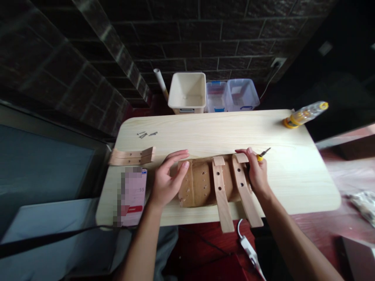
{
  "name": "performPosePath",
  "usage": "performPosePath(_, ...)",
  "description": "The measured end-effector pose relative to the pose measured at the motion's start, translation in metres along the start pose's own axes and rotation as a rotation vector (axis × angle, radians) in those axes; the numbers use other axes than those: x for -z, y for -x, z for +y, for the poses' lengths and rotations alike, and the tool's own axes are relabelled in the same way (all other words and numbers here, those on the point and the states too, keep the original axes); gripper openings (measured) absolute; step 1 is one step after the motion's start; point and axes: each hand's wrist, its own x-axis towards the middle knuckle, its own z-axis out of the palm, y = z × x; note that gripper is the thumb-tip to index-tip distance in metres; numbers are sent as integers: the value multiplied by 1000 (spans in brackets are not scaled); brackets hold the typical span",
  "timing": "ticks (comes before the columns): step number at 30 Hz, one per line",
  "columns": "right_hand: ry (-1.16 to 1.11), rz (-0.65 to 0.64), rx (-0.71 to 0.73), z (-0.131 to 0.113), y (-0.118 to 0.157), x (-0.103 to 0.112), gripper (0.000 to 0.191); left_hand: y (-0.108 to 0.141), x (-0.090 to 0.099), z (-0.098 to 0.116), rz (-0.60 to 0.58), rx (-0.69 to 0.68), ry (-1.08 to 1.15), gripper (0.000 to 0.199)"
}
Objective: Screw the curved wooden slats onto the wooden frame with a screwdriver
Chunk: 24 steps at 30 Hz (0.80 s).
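A brown box-shaped piece (197,183) with several small holes lies on the table in front of me. Two curved wooden strips (222,199), each with two dark holes, lie across its right half and overhang the table's near edge. My left hand (168,179) is at the brown piece's left end, fingers stretched and thumb apart, the thumb tip over its corner. At the right end, my right hand (258,173) is closed around a screwdriver (260,157) with a yellow handle, its shaft pointing up and right. That hand's fingertips reach beside the right strip.
Two more curved strips (131,157) lie at the table's left, above a phone (134,197). Several screws (143,135) are scattered behind. A clear, yellow-based container (304,115) stands back right. Beyond the table are a cream bin (187,105) and two clear boxes (241,95).
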Motion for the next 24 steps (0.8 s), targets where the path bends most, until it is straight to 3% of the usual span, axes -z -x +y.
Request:
performPosePath(7, 48, -76, 83, 11, -4, 8, 40, 2, -13, 13, -42, -211, -183, 18)
performPosePath(10, 44, -74, 95, 15, -3, 7, 40, 5, -15, 24, -117, -283, -206, 40)
performPosePath(16, 60, -95, 87, 15, 0, 8, 40, 15, -20, 46, -362, -223, -265, 88)
performPosePath(24, 98, -76, 27, 17, 5, 7, 42, 25, -1, 45, -556, -64, -382, 135)
